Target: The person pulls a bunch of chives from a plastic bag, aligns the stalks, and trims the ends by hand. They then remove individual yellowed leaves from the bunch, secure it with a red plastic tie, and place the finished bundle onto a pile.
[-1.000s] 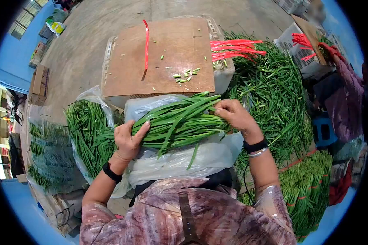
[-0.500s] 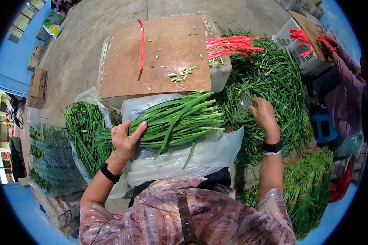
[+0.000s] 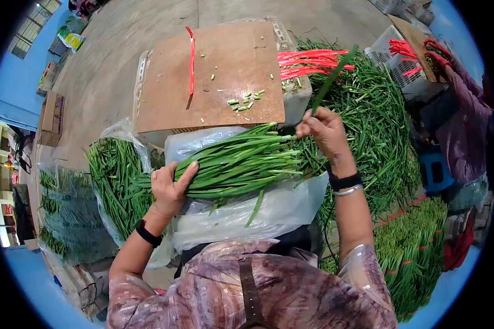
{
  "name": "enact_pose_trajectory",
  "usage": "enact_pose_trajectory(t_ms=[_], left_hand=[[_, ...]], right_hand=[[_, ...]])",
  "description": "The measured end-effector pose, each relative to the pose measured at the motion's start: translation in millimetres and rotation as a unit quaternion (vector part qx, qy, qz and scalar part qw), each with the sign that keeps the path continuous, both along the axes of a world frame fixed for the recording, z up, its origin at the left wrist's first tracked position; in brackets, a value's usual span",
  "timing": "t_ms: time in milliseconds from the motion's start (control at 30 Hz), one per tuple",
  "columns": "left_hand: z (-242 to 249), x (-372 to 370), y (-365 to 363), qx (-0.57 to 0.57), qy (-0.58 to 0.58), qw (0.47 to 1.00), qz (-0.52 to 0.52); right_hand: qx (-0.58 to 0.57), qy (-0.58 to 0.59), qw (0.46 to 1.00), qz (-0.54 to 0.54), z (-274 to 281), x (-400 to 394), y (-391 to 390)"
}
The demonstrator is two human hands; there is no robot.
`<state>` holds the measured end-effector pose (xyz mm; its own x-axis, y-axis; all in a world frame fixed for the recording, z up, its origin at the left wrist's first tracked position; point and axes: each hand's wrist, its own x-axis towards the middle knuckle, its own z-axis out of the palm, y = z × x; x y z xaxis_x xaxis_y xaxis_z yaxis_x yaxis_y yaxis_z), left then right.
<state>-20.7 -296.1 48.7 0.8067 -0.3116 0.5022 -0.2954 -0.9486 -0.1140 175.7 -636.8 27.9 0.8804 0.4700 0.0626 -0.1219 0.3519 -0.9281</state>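
My left hand (image 3: 170, 186) is wrapped round the leafy side of a bunch of green stalks (image 3: 241, 164), whose pale cut ends point right. The bunch lies over clear plastic sheeting (image 3: 247, 222) on my lap. To the right of the cut ends, my right hand (image 3: 325, 131) pinches a single green leaf (image 3: 332, 82), which sticks up from the fingers. Beyond the bunch, a brown board (image 3: 203, 77) carries one red strip (image 3: 191, 60) and small cut stem pieces (image 3: 246, 102). More red strips (image 3: 313, 63) hang over its right edge.
A big heap of loose greens (image 3: 373, 120) lies at the right, with tied bundles (image 3: 414, 241) nearer me. Bagged greens (image 3: 115, 175) stand at the left. A co-worker's sleeve (image 3: 466, 109) shows at the far right, beside a white crate (image 3: 398, 71) and a blue stool (image 3: 436, 170).
My right hand has moved left and up from the heap toward the cut ends, and now holds a leaf. The loose leaf across the bunch is gone. My left hand keeps its hold.
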Motion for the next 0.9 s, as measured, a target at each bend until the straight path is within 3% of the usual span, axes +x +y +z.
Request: enact_pose_trajectory(t_ms=[100,200,300,367,433,467,567,600,733,767,833,900], left_hand=[[2.8,-0.6,-3.2,-0.013,0.008,1.0,0.008],[1.9,-1.7,-1.3,-0.003,0.02,1.0,0.011],[-1.8,0.2,-3.5,-0.052,0.039,0.997,0.038],[-4.8,4.3,-0.4,-0.059,0.041,0.997,0.041],[-5.9,3.4,-2.5,-0.091,0.043,0.993,0.054],[-2.8,3.1,-2.9,-0.089,0.056,0.992,0.065],[9.5,4.3,-10.3,-0.202,0.06,0.974,0.077],[9.9,4.5,-11.0,-0.197,0.061,0.975,0.085],[13.8,4.6,-9.6,-0.201,0.122,0.965,0.117],[15.2,8.3,-8.6,-0.194,0.12,0.967,0.111],[13.7,1.8,-9.6,-0.182,0.131,0.968,0.113],[11.4,4.2,-8.4,-0.191,0.135,0.966,0.106]], right_hand=[[-0.065,0.102,0.993,-0.011,-12.1,10.4,-55.5],[-0.234,0.003,0.971,-0.048,-22.2,-0.5,-59.0],[-0.389,-0.095,0.912,-0.088,-25.9,-23.5,-56.3],[-0.222,0.047,0.973,-0.036,-3.8,-47.6,-20.4],[-0.148,0.149,0.977,-0.049,-7.7,-61.8,11.4],[-0.13,0.081,0.983,-0.1,-13.7,-68.5,26.6],[-0.018,0.12,0.986,-0.118,8.4,-66.4,32.3],[-0.004,0.079,0.989,-0.125,28.4,-67.9,36.1],[-0.109,-0.01,0.994,0.004,27.5,-56.7,28.0],[-0.179,-0.053,0.982,0.036,26.0,-58.0,20.2],[-0.184,-0.013,0.98,0.072,25.9,-67.7,13.5],[-0.235,-0.128,0.963,0.027,15.4,-72.1,14.4]])
